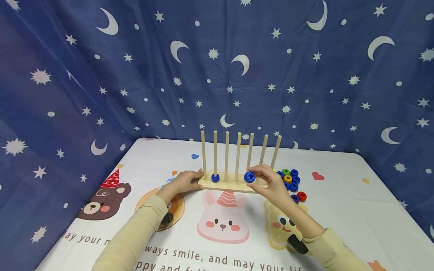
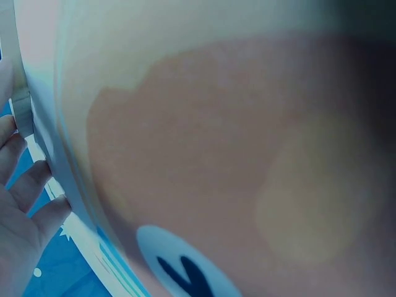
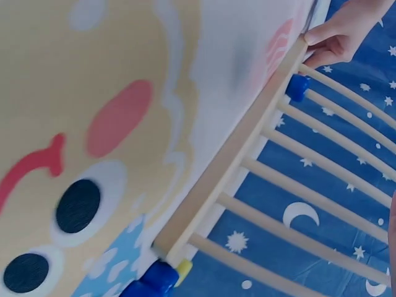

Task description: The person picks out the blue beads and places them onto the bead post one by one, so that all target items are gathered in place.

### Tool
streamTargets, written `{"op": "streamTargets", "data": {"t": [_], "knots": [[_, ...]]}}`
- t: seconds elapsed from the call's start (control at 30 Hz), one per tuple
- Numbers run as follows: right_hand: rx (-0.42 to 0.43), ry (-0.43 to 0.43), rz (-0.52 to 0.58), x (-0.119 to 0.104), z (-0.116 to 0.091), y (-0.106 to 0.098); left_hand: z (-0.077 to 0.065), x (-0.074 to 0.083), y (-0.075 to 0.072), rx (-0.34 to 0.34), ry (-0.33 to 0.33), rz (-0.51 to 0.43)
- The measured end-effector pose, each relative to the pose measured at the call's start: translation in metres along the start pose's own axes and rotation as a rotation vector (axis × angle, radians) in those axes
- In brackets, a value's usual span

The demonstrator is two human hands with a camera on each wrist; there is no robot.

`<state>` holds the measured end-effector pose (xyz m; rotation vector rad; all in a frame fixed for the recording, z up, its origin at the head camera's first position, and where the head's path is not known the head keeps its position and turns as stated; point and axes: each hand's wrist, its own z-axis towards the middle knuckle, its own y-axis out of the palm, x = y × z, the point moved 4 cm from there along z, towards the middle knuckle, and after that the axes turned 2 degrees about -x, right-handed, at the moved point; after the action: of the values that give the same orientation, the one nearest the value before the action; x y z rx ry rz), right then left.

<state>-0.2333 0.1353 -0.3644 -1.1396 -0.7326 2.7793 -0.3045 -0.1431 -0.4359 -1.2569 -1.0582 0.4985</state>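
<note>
A wooden rack (image 1: 222, 185) with several upright pegs stands on the table. My left hand (image 1: 184, 181) grips the left end of its base, thumb on top; the right wrist view shows this hand (image 3: 346, 31) too. One blue ring (image 1: 215, 178) sits at the bottom of the second peg from the left. Between thumb and fingers my right hand (image 1: 272, 184) pinches another blue ring (image 1: 246, 179), its hole facing the head camera. That ring overlaps the base in front of the right-hand pegs. In the left wrist view, my left hand's fingers (image 2: 31, 185) are at the left edge.
Several loose rings lie right of the rack, among them a green ring (image 1: 286, 171), a red ring (image 1: 303, 194) and several blue ones. A printed white cloth (image 1: 342, 210) covers the table. Behind it hangs a dark blue curtain (image 1: 217, 90) with moons and stars.
</note>
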Motion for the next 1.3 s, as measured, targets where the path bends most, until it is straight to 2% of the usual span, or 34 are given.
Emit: {"op": "streamTargets", "data": {"t": [0.23, 0.5, 0.7, 1.0, 1.3], "knots": [[0.085, -0.023, 0.017, -0.008, 0.009, 0.009, -0.002, -0.001, -0.001, -0.002, -0.014, -0.01], [0.151, -0.035, -0.003, -0.016, 0.019, 0.013, 0.0, 0.001, -0.002, 0.01, 0.009, 0.008], [0.162, -0.041, 0.026, -0.017, 0.022, 0.018, 0.001, 0.002, 0.001, -0.006, -0.006, -0.012], [0.123, -0.134, 0.054, -0.026, 0.033, 0.028, 0.001, 0.002, 0.003, -0.017, -0.026, -0.017], [0.098, -0.172, -0.014, -0.038, 0.051, 0.033, 0.0, -0.001, 0.001, -0.004, -0.046, -0.022]]}}
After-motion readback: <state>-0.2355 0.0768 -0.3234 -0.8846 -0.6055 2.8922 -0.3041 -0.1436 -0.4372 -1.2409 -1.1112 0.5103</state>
